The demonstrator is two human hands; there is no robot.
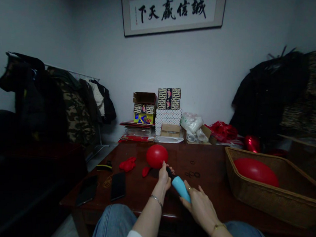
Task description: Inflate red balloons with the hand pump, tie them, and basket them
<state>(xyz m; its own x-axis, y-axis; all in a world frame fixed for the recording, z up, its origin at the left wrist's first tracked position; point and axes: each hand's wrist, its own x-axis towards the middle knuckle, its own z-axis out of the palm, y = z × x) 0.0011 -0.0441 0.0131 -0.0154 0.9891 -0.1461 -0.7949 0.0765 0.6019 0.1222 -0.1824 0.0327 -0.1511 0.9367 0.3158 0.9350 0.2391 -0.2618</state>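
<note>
A round red balloon (pixel 157 156) is at the middle of the dark wooden table. My left hand (pixel 165 174) pinches its neck, where it meets the black nozzle end of a light blue hand pump (pixel 181 188). Around the rear of the pump's blue body, my right hand (pixel 199 205) is wrapped. Limp red balloons (pixel 127 164) lie left of the round one, and a small red balloon (pixel 145 171) rests just beside it. Several dark rings (pixel 193 174) lie on the tabletop beyond the pump.
At the right, a wicker basket (pixel 271 206) holds a large red balloon (pixel 256 171). Two dark flat objects, one a phone-like slab (pixel 118 186), lie front left near yellowish bands (pixel 107 181). Stacked boxes (pixel 168 122) and a plastic bag (pixel 192 123) line the back edge.
</note>
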